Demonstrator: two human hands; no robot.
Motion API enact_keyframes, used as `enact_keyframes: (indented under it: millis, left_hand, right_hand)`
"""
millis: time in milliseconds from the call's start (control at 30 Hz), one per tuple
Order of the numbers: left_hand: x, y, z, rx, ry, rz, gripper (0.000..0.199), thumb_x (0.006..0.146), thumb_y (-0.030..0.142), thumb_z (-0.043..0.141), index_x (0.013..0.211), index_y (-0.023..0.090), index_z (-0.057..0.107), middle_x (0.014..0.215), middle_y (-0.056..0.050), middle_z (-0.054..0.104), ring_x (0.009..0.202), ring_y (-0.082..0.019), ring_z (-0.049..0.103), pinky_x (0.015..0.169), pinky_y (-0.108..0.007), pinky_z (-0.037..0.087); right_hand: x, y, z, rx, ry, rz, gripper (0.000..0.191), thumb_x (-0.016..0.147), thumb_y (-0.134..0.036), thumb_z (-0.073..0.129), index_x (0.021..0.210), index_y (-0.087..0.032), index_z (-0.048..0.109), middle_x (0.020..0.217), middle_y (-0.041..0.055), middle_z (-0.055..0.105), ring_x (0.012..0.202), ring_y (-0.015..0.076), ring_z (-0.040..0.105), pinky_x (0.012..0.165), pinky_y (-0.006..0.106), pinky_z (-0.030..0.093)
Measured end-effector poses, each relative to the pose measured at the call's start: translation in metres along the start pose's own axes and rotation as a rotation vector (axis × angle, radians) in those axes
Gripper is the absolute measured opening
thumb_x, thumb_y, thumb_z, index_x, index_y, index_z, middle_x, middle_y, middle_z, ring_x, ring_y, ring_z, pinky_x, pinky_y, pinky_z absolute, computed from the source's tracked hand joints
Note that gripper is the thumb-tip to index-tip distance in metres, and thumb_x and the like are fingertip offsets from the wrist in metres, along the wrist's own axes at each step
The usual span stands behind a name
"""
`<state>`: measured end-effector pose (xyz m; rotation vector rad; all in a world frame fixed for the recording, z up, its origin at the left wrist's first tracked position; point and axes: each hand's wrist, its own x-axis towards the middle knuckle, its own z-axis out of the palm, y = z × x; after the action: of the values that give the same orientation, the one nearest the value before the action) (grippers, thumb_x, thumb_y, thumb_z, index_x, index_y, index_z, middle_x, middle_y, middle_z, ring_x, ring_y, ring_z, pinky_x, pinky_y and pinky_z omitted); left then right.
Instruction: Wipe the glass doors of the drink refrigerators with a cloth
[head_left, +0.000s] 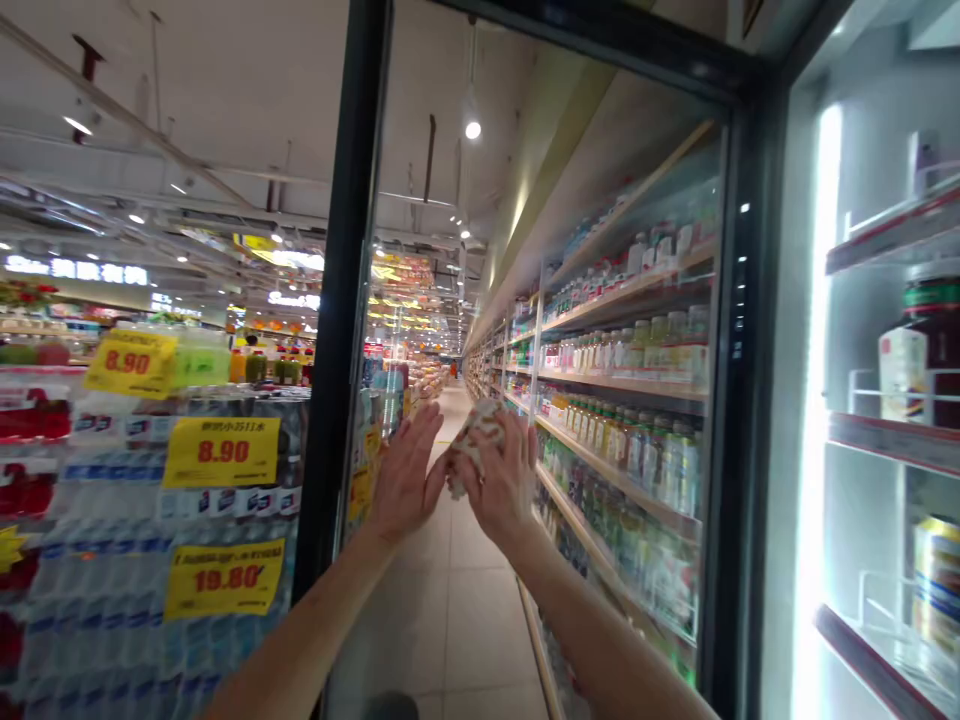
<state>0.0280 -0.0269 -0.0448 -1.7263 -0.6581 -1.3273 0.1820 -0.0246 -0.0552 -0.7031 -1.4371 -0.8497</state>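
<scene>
1. Clearly legible, yellow price tags read 8.90 and 19.80.
2. Right hand has its grip closed around a crumpled cloth, pressed on the glass door.
3. Left hand lies flat, fingers spread, just beside it.

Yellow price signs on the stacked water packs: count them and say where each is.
3. One reading 8.90 at the top left, a second 8.90 below it to the right, and one reading 19.80 lowest. Others may be hidden outside the frame.
</scene>
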Motion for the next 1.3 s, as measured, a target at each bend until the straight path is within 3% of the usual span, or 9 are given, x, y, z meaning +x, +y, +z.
enact_keyframes:
  millis: [200,333,400,600,700,867,933,1133,1300]
  left_hand:
    - [0.000,0.008,0.010,0.200,-0.025,0.023,0.061,0.091,0.020,0.041,0.146,0.019,0.016,0.145,-0.012,0.039,0.139,-0.020,0.027,0.110,-0.040,0.030]
    - [0.002,0.013,0.013,0.311,-0.046,0.008,0.061,0.090,0.022,0.043,0.146,0.020,0.018,0.146,-0.011,0.037,0.140,-0.022,0.023,0.112,-0.041,0.025]
    - [0.002,0.013,0.014,0.336,-0.044,0.011,0.060,0.090,0.022,0.044,0.145,0.021,0.022,0.146,-0.011,0.035,0.140,-0.022,0.022,0.113,-0.041,0.023]
    - [0.001,0.008,0.017,0.307,-0.023,0.034,0.056,0.089,0.022,0.046,0.142,0.020,0.030,0.146,-0.011,0.036,0.141,-0.021,0.021,0.113,-0.038,0.022]
    - [0.001,0.007,0.018,0.315,-0.025,0.035,0.053,0.088,0.021,0.047,0.140,0.019,0.035,0.146,-0.012,0.037,0.141,-0.021,0.021,0.112,-0.039,0.023]
    - [0.001,0.007,0.023,0.329,-0.013,0.021,0.055,0.087,0.021,0.048,0.141,0.019,0.034,0.146,-0.012,0.037,0.141,-0.022,0.020,0.113,-0.040,0.022]
    - [0.000,0.006,0.025,0.323,-0.004,0.022,0.058,0.087,0.021,0.049,0.142,0.019,0.032,0.146,-0.012,0.036,0.141,-0.022,0.020,0.113,-0.040,0.021]
    - [0.000,0.001,0.027,0.306,-0.001,0.034,0.062,0.087,0.020,0.050,0.144,0.021,0.026,0.148,-0.011,0.034,0.141,-0.021,0.021,0.113,-0.040,0.022]
    - [0.000,0.004,0.027,0.326,-0.006,0.013,0.064,0.086,0.022,0.051,0.145,0.021,0.024,0.148,-0.011,0.033,0.141,-0.022,0.022,0.113,-0.042,0.023]
  right_hand:
    - [-0.007,0.067,-0.013,-0.166,0.091,-0.116,0.022,0.087,-0.024,0.045,0.102,-0.024,0.062,0.132,0.0065,0.055,0.136,0.0235,0.033,0.111,0.050,0.019]
    - [-0.002,0.134,-0.034,-0.255,0.255,0.205,0.039,0.088,-0.020,0.036,0.123,-0.020,0.054,0.141,0.0133,0.045,0.138,0.0281,0.031,0.106,0.056,0.026]
    - [0.003,0.124,-0.031,-0.223,0.269,0.237,0.047,0.088,-0.018,0.033,0.132,-0.019,0.048,0.145,0.0146,0.039,0.140,0.0277,0.026,0.106,0.054,0.028]
    - [0.007,0.046,0.001,-0.149,-0.084,-0.219,0.043,0.087,-0.026,0.048,0.129,-0.031,0.051,0.144,0.0034,0.042,0.140,0.0226,0.024,0.114,0.047,0.016]
    - [0.012,0.096,-0.021,-0.231,-0.066,-0.075,0.040,0.089,-0.028,0.044,0.128,-0.031,0.053,0.144,0.0047,0.042,0.139,0.0235,0.026,0.112,0.052,0.017]
    - [0.019,0.186,-0.062,-0.309,0.209,0.562,0.048,0.091,-0.031,0.031,0.135,-0.021,0.046,0.147,0.0166,0.033,0.138,0.0335,0.026,0.103,0.065,0.024]
    - [0.015,0.169,-0.055,-0.293,0.200,0.511,0.047,0.090,-0.029,0.032,0.135,-0.021,0.047,0.148,0.0167,0.031,0.138,0.0339,0.025,0.103,0.063,0.025]
    - [-0.007,0.105,-0.028,-0.208,-0.145,-0.192,0.042,0.086,-0.026,0.048,0.127,-0.031,0.053,0.146,0.0046,0.038,0.140,0.0244,0.025,0.113,0.050,0.019]
    - [-0.019,0.168,-0.055,-0.354,0.195,0.339,0.043,0.090,-0.028,0.037,0.130,-0.021,0.051,0.146,0.0156,0.036,0.136,0.0312,0.030,0.104,0.059,0.029]
